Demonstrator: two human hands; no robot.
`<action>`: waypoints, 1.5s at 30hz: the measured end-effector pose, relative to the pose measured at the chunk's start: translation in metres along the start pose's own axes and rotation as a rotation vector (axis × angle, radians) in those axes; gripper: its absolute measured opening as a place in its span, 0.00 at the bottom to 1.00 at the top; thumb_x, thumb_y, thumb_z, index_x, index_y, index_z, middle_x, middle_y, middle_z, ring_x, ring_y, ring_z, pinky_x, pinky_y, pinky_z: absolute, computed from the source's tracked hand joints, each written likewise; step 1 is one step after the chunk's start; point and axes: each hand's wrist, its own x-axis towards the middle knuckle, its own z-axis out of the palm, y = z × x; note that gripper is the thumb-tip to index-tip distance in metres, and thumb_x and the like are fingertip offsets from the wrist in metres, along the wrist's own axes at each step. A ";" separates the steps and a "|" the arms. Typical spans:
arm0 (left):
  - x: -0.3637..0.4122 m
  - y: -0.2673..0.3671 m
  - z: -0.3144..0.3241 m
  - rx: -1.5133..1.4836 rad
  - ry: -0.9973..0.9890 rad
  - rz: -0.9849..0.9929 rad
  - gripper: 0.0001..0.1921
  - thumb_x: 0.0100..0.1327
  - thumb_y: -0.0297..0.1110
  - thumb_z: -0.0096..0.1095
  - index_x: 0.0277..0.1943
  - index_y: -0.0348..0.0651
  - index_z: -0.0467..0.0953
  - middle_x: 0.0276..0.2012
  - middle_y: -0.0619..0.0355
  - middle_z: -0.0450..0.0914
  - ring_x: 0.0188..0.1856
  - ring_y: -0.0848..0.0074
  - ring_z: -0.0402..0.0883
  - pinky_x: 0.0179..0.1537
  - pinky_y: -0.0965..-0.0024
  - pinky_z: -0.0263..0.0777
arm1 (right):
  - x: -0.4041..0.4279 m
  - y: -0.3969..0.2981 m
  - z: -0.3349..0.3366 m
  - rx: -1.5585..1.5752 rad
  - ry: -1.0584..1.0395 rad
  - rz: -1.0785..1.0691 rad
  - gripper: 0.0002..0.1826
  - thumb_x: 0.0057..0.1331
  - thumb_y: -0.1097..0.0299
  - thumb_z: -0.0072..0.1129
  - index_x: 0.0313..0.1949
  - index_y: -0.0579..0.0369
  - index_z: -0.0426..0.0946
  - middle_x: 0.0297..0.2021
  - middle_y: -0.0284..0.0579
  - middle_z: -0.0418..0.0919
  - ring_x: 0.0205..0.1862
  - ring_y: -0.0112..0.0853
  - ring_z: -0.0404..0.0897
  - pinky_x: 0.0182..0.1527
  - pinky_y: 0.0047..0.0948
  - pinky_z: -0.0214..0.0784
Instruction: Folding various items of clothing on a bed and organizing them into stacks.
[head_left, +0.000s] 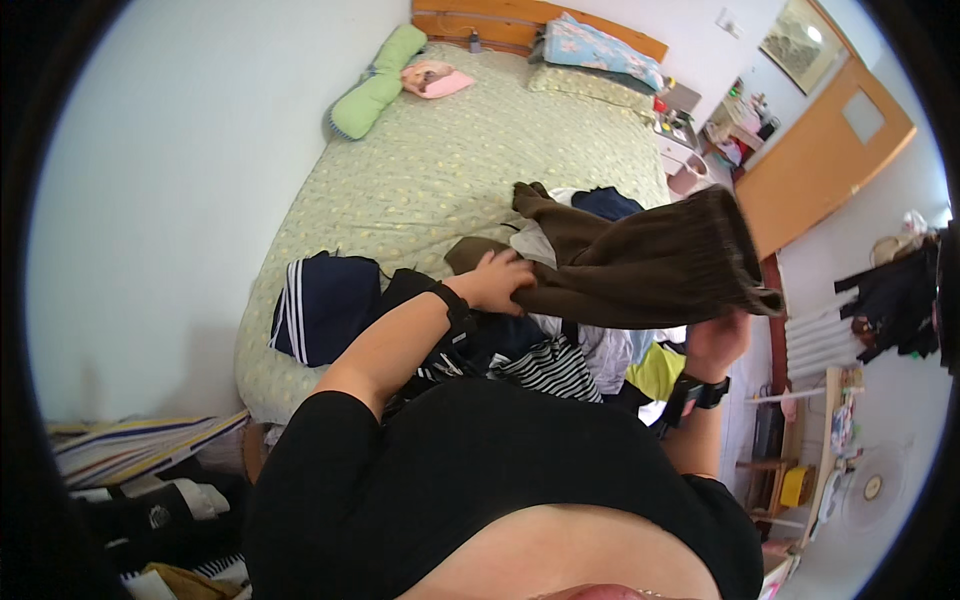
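Observation:
A pair of dark brown trousers (630, 251) stretches across the front of the bed, its elastic waistband at the right. My right hand (718, 346), blurred, grips the near edge of that waistband from below. Over the near trouser leg curl the fingers of my left hand (499, 281). Beneath lie a black-and-white striped garment (551, 369), a pale lilac garment (606, 352) and a yellow-green one (657, 373). Left of my left hand is a navy garment with white stripes (337, 304). A dark blue garment (607, 202) shows behind the trousers.
The bed (487, 142) has a patterned sheet. At its far end are a green bolster (382, 82), a pink cushion (442, 80) and a blue floral pillow (600, 52). A wooden door (832, 150) stands at right. Striped fabric (150, 450) and dark clothes (165, 517) lie lower left.

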 end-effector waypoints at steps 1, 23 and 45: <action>0.004 0.007 0.000 -0.211 -0.345 0.012 0.27 0.51 0.36 0.65 0.56 0.47 0.67 0.52 0.50 0.72 0.56 0.58 0.68 0.61 0.59 0.53 | 0.000 -0.016 -0.007 -0.013 0.021 -0.015 0.25 0.57 0.69 0.49 0.54 0.64 0.65 0.54 0.50 0.69 0.57 0.42 0.66 0.62 0.43 0.55; 0.082 0.100 0.063 -1.765 -0.362 -0.329 0.20 0.59 0.30 0.56 0.54 0.32 0.68 0.50 0.52 0.73 0.52 0.68 0.70 0.56 0.69 0.61 | -0.123 -0.132 -0.040 -0.053 -0.146 -0.262 0.30 0.68 0.46 0.30 0.60 0.53 0.60 0.59 0.43 0.63 0.59 0.39 0.62 0.61 0.39 0.54; -0.097 0.009 -0.246 -1.458 0.328 -0.177 0.12 0.61 0.22 0.50 0.48 0.35 0.70 0.36 0.55 0.79 0.35 0.76 0.78 0.39 0.77 0.73 | 0.082 -0.071 0.080 -0.346 -0.261 -0.310 0.19 0.65 0.71 0.43 0.55 0.58 0.63 0.56 0.45 0.67 0.57 0.37 0.65 0.61 0.37 0.55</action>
